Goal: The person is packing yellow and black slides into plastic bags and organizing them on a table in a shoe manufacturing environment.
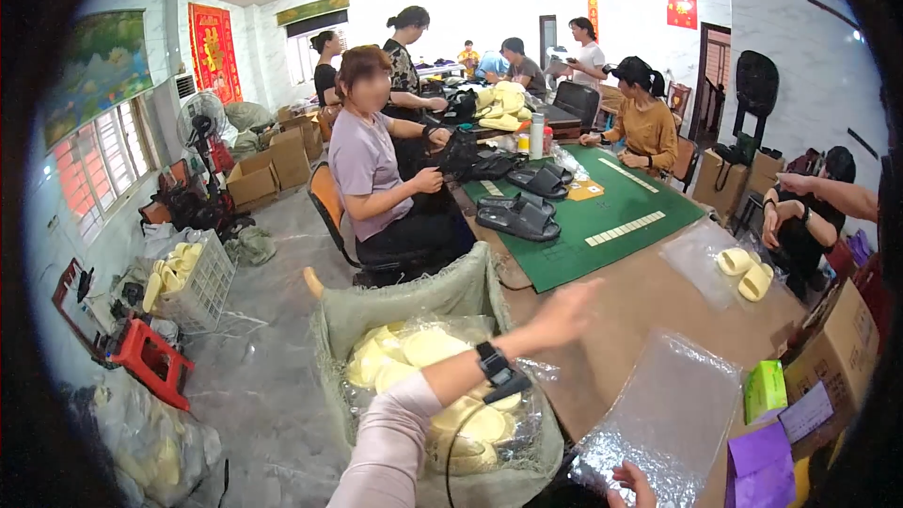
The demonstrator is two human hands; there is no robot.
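My left hand, with a black band on the wrist, reaches over the brown table. Motion smears its fingers, and I see nothing clear in them. Below that forearm, a sack-lined bin holds pale yellow slippers and clear plastic. My right hand shows only partly at the lower edge, its fingers apart. It is beside the near edge of a clear plastic bag lying flat on the table; whether they touch I cannot tell.
A yellow slipper pair lies on plastic at the right, near a cardboard box and a green box. Black slippers rest on a green mat. Several people work around the tables. A red stool stands left.
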